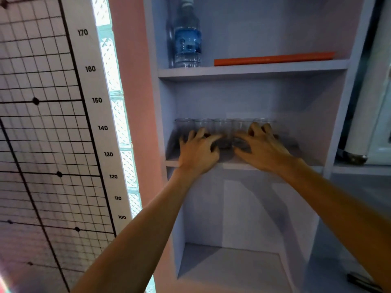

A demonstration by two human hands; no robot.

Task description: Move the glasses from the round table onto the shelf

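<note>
Glasses stood in a row on the shelf, one board below the water bottle, their rims touching or nearly so. The left hand and the right hand both reached onto that board, below the bottle and to its right. The fingers of each hand curled claw-like round the front glasses, though blur hid how many each hand held. The step looked like setting this load down against the row. Done well, it called for lowering each base flat onto the board before any finger loosened. The fingers could then open straight upward and the hands draw back toward the board's front edge without dragging a rim. Clear glass packed this tight would likely clink and topple in a chain if nudged sideways, so the hands ought to release one at a time. An orange strip lay right of the bottle, out of the way.
</note>
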